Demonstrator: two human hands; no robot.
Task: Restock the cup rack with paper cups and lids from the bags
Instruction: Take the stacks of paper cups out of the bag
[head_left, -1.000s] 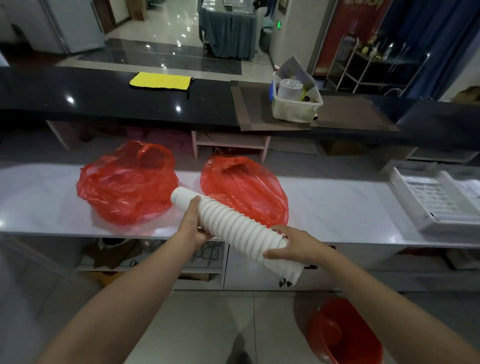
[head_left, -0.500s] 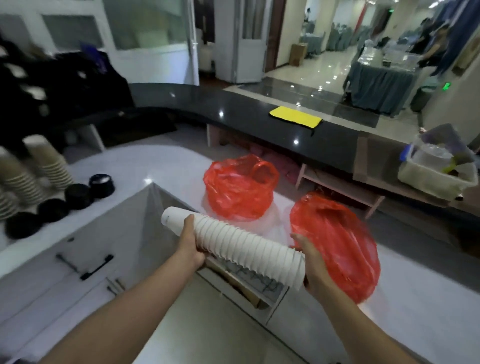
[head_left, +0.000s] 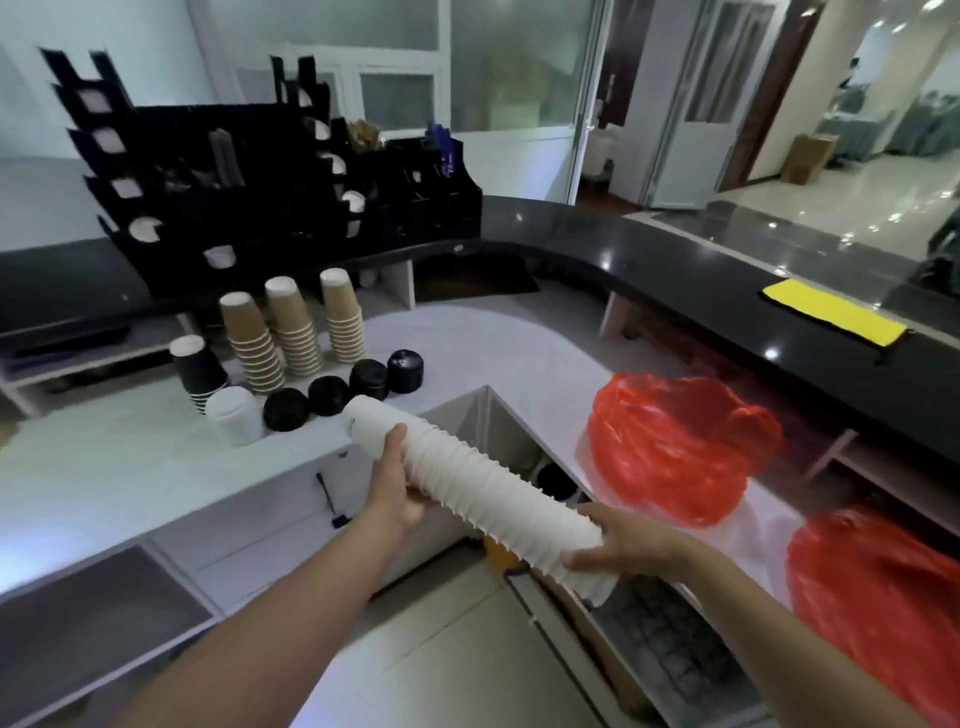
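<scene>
We are gripping a long nested sleeve of white paper cups (head_left: 478, 491) with our left hand (head_left: 393, 489) and right hand (head_left: 626, 545), fingers curled around it.

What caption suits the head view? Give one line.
Both hands, left and right, carry a white paper cup stack toward the black cup rack.
</scene>
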